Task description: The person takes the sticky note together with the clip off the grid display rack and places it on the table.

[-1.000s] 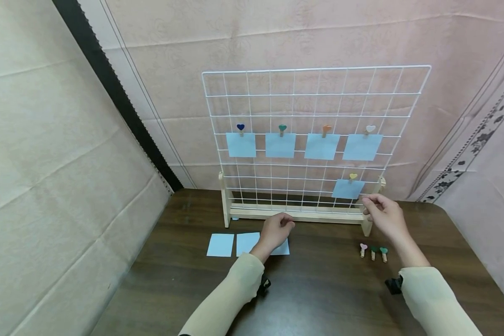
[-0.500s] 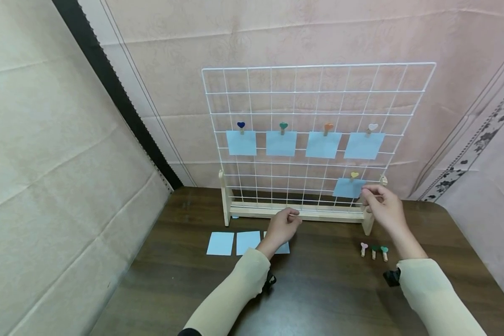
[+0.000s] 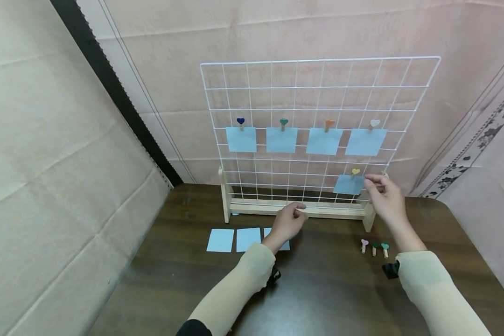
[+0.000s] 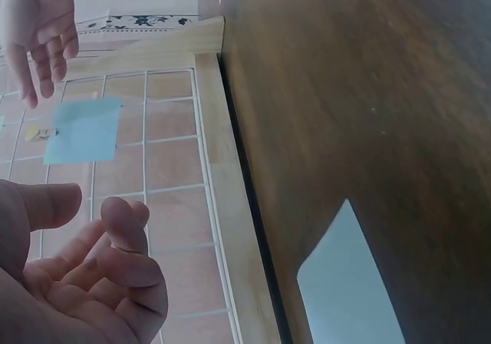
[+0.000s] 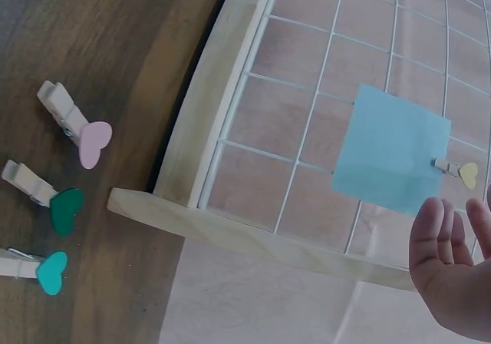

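Rack [image 3: 252, 208] with a white wire grid stands on the brown table [image 3: 151, 280] in a pale wooden base. Lower note [image 3: 347, 185], blue, hangs on the rack's grid near its lower right corner, fixed at the top edge by a yellow clothespin [image 3: 355, 171] with a heart head. Right hand [image 3: 387, 198] is positioned at the rack's right end, fingertips beside the right edge of the lower note; fingers are extended and relaxed, gripping nothing. Contact with the note cannot be determined. Left hand [image 3: 289, 223] is positioned in front of the rack's base bar, near mid-length; fingers are loosely bent, thumb apart from the index finger, nothing held.

Four upper notes [image 3: 282, 140], also blue, hang in a row higher on the rack, each with its own heart clothespin. Three loose cards [image 3: 220, 240] lie in front of the rack's left half, the rightmost partly covered by the left arm. In front of the rack's right end lie a pink clothespin [image 5: 74, 124], a dark green clothespin [image 5: 66, 210] and a teal clothespin [image 5: 52, 272].
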Demonstrator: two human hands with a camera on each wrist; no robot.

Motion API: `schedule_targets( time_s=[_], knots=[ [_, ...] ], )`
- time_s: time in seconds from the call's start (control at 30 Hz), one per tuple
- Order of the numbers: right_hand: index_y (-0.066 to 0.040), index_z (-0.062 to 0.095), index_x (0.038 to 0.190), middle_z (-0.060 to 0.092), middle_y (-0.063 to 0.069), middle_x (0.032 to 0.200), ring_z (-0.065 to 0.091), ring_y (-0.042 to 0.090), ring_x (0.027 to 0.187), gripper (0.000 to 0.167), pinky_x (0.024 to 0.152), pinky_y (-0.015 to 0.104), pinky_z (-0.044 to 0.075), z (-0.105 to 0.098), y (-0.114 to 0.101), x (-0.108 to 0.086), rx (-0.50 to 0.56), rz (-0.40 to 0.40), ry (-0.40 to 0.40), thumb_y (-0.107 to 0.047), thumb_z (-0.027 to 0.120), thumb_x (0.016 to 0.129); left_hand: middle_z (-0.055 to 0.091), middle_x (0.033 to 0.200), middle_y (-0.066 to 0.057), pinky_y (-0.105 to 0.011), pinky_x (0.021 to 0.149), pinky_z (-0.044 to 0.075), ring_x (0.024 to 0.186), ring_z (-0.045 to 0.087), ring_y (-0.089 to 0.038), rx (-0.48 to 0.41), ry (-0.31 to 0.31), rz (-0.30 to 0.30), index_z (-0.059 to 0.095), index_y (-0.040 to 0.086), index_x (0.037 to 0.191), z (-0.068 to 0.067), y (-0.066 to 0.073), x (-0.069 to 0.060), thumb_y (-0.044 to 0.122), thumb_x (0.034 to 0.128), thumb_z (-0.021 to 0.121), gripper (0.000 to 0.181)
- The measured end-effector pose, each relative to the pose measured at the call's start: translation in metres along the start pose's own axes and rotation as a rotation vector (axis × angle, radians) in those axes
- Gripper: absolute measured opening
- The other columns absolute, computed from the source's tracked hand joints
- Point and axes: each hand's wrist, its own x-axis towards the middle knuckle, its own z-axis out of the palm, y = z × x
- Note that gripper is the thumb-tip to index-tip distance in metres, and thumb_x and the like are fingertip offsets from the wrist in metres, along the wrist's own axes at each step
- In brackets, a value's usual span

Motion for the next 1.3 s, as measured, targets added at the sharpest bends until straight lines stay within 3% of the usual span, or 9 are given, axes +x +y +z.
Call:
schedule_targets(
  time_s=[0.2,0.33,0.53,0.9,1.13,1.3],
  knots=[
    [0.004,0.062,0.14,0.062,0.017,0.12,0.059,-0.005,0.085,0.043,0.068,0.012,0.052,-0.001,-0.005,0.006,-0.004,-0.031,0.015,-0.028,0.054,0.112,0.074,0.115,0.002,-0.037,0.085,0.059,0.106,0.071,-0.017,-0.002,-0.033,0.026,0.067,0.013,0.138,0.002,0.009,0.005,0.023,0.107,0.064,0.033],
    [0.002,0.061,0.142,0.059,0.018,0.129,0.058,-0.003,0.084,0.045,0.065,0.014,0.047,-0.002,-0.008,0.01,-0.022,-0.042,0.013,-0.03,0.053,0.112,0.074,0.118,0.004,-0.037,0.088,0.058,0.106,0.071,-0.015,-0.001,-0.051,0.039,0.066,0.017,0.14,0.006,0.015,0.009,0.026,0.1072,0.063,0.034],
    [0.0,0.06,0.144,0.054,0.02,0.14,0.058,0.0,0.09,0.046,0.069,0.012,0.049,-0.002,-0.013,0.019,-0.019,-0.025,-0.004,-0.031,0.052,0.112,0.073,0.125,0.002,-0.037,0.09,0.057,0.109,0.07,-0.015,0.003,-0.06,0.056,0.065,0.019,0.142,0.011,0.022,0.015,0.029,0.1079,0.063,0.036],
    [0.002,0.063,0.141,0.053,0.019,0.133,0.06,0.003,0.087,0.044,0.07,0.014,0.051,0.003,-0.013,0.028,-0.023,-0.024,0.003,-0.029,0.055,0.111,0.069,0.133,0.002,-0.036,0.095,0.056,0.117,0.066,-0.014,0.012,-0.078,0.074,0.061,0.019,0.146,0.012,0.036,0.025,0.032,0.108,0.063,0.04],
    [0.007,0.063,0.139,0.05,0.026,0.141,0.062,0.002,0.085,0.044,0.066,0.012,0.052,0.007,-0.011,0.031,0.02,-0.032,-0.022,-0.027,0.056,0.111,0.069,0.134,-0.006,-0.035,0.075,0.06,0.073,0.071,-0.014,-0.096,-0.115,0.046,0.06,0.017,0.147,0.019,0.037,0.031,0.026,0.108,0.064,0.041],
    [0.005,0.062,0.14,0.051,0.027,0.141,0.062,0.003,0.085,0.044,0.061,0.016,0.05,0.01,-0.01,0.03,0.013,-0.033,-0.054,-0.027,0.056,0.111,0.07,0.132,-0.007,-0.034,0.07,0.059,0.07,0.071,-0.021,-0.144,-0.114,0.043,0.06,0.014,0.148,0.026,0.037,0.036,0.023,0.1077,0.064,0.042]
  ],
)
